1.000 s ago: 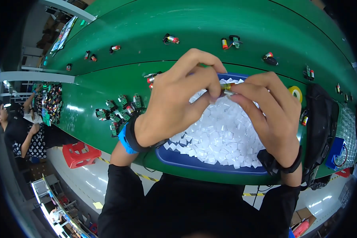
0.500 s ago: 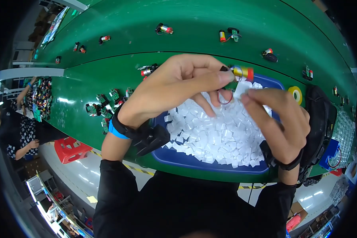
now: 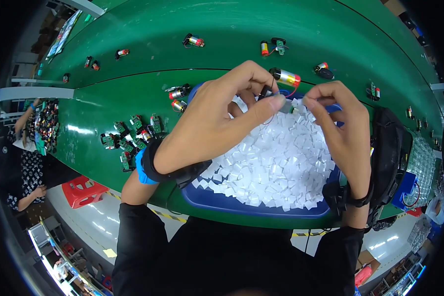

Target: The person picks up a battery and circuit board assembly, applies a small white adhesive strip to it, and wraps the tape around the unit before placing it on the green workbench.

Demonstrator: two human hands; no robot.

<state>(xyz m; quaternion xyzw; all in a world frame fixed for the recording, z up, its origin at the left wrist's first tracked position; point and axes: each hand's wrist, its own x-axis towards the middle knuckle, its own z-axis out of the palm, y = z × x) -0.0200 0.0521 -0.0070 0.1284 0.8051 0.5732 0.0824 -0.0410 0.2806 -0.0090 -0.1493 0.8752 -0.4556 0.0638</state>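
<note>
My left hand is closed, with thumb and fingertips pinching a wired battery assembly over the blue tray. Its cylindrical yellow-and-red battery sticks out beyond the fingertips, and a red wire loops down from it. A small black part and a bit of green board show at the pinch. Opposite, my right hand is also closed, thumb against index finger, just right of the assembly. What those fingertips hold is too small to make out. Below both hands, many small white square pieces fill the tray.
Left of the tray lies a cluster of green circuit boards. Other battery assemblies are spread along the green table's far strip. A black bag sits at the right, beside bubble wrap. A co-worker is at far left, near a red stool.
The battery has swung up and left in my left hand. My right hand has risen, and the white piece seen at its fingertips no longer shows clearly. The whole view has shifted slightly.
</note>
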